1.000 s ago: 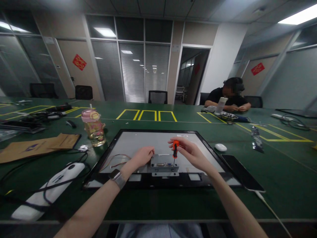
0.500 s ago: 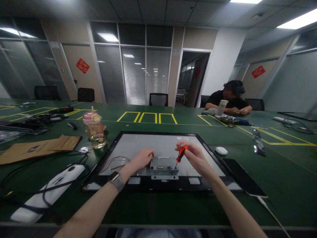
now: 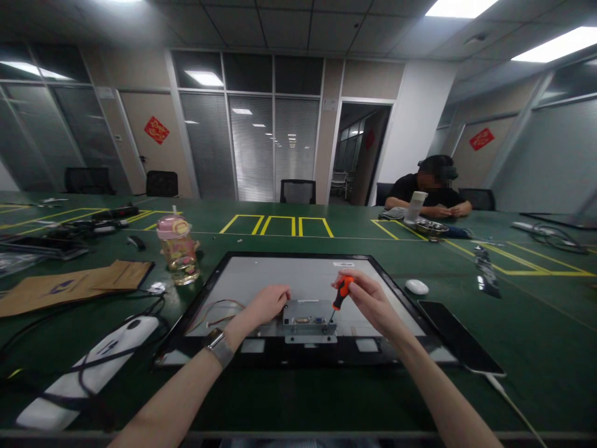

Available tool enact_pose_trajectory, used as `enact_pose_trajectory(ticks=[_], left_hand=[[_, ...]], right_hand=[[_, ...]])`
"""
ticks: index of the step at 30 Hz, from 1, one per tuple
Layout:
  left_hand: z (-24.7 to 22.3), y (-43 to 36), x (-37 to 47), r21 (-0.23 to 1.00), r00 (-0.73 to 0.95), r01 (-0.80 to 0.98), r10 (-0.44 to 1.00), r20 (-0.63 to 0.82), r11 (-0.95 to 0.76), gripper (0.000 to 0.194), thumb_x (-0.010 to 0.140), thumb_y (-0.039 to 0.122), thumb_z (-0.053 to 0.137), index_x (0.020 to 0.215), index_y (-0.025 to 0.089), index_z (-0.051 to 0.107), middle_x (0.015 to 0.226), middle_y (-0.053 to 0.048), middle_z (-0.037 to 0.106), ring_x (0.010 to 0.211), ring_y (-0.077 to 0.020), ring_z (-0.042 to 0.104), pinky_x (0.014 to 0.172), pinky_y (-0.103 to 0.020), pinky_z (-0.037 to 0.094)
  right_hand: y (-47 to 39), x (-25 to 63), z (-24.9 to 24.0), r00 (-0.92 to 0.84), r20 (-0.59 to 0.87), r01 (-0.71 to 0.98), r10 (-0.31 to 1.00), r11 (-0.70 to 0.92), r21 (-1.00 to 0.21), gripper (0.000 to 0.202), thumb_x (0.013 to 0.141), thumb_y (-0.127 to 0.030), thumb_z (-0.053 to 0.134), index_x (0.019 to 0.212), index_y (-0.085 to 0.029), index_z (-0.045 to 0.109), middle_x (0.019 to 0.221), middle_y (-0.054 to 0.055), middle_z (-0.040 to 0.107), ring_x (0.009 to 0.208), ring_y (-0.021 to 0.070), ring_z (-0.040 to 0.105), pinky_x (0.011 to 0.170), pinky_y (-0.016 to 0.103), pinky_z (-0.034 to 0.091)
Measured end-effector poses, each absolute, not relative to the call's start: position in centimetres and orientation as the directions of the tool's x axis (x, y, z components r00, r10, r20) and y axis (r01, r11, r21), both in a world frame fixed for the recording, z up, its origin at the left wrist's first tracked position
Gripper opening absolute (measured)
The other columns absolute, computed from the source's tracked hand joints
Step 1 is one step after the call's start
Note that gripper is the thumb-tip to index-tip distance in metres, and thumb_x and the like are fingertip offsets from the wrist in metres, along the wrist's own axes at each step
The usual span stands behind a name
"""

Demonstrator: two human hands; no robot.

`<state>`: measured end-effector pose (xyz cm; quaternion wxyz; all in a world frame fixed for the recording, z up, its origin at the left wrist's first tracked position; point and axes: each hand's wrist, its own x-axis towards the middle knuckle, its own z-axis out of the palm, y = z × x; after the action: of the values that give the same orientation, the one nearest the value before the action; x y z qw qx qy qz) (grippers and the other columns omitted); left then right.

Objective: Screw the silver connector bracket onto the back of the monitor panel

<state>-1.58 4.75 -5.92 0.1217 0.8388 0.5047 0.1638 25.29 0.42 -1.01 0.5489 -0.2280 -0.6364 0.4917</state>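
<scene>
An orange-and-black screwdriver (image 3: 344, 291) is held in my right hand (image 3: 368, 298), its handle between thumb and fingers. Its shaft slants down to the right end of a grey metal connector box (image 3: 308, 311), which has ports along its front. My left hand (image 3: 271, 302) has its fingers curled at the box's upper left corner, gripping it there; the fingertips are partly hidden. Beneath both hands lies a flat display panel (image 3: 242, 274) with a black frame, back side up. Thin brown wires (image 3: 214, 306) lie on the panel left of the box.
To the left are a pink-lidded cup (image 3: 180, 252), a brown paper bag (image 3: 69, 283) and a white power strip (image 3: 93, 370) with black cables. On the right lie a white mouse (image 3: 416, 287) and a phone (image 3: 459, 336) on a cable. Another person (image 3: 426, 190) sits across the green table (image 3: 280, 398).
The view has tilted up slightly, so the table things sit a little lower. Both hands keep their places at the box, the screwdriver still in my right hand.
</scene>
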Motion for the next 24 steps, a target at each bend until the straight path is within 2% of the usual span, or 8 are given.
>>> enact_pose_trajectory(ticks=[3,10,17,24], left_hand=[[-5.96,4.75,-1.6,0.371,0.435,0.806,0.887,0.156,-0.461,0.026,0.09,0.015,0.039,0.088,0.018,0.065,0.092,-0.006,0.071,0.086,-0.0189,0.064,0.079,-0.027,0.045],[-5.74,4.54,-1.58,0.367,0.433,0.812,0.89,0.142,-0.453,0.027,0.091,0.016,0.038,0.088,0.018,0.064,0.091,-0.005,0.07,0.086,-0.0192,0.063,0.079,-0.027,0.045],[-5.46,4.34,-1.53,0.37,0.431,0.813,0.892,0.135,-0.449,0.028,0.092,0.016,0.036,0.088,0.019,0.064,0.092,-0.005,0.07,0.087,-0.0187,0.063,0.08,-0.027,0.045],[-5.29,4.21,-1.38,0.363,0.424,0.822,0.897,0.125,-0.439,0.028,0.091,0.015,0.037,0.089,0.018,0.064,0.093,-0.006,0.071,0.087,-0.0186,0.063,0.08,-0.027,0.045]], right_hand=[[0.37,25.14,-0.88,-0.295,0.469,-0.26,0.833,0.402,-0.878,0.027,0.087,-0.044,0.065,0.108,-0.027,0.069,0.094,0.006,0.072,0.093,0.0213,0.067,0.084,0.038,0.054],[0.28,25.09,-0.99,-0.333,0.461,-0.31,0.823,0.366,-0.877,0.027,0.085,-0.045,0.067,0.103,-0.026,0.072,0.106,0.008,0.072,0.094,0.0224,0.068,0.087,0.039,0.054],[0.61,24.93,-1.37,-0.248,0.494,-0.296,0.833,0.421,-0.858,0.02,0.075,-0.042,0.078,0.088,-0.027,0.073,0.093,0.003,0.067,0.086,0.021,0.068,0.082,0.039,0.056],[0.41,25.08,-1.41,-0.272,0.446,-0.301,0.853,0.365,-0.881,0.022,0.078,-0.042,0.075,0.093,-0.027,0.074,0.088,0.004,0.07,0.084,0.0209,0.067,0.077,0.037,0.056]])
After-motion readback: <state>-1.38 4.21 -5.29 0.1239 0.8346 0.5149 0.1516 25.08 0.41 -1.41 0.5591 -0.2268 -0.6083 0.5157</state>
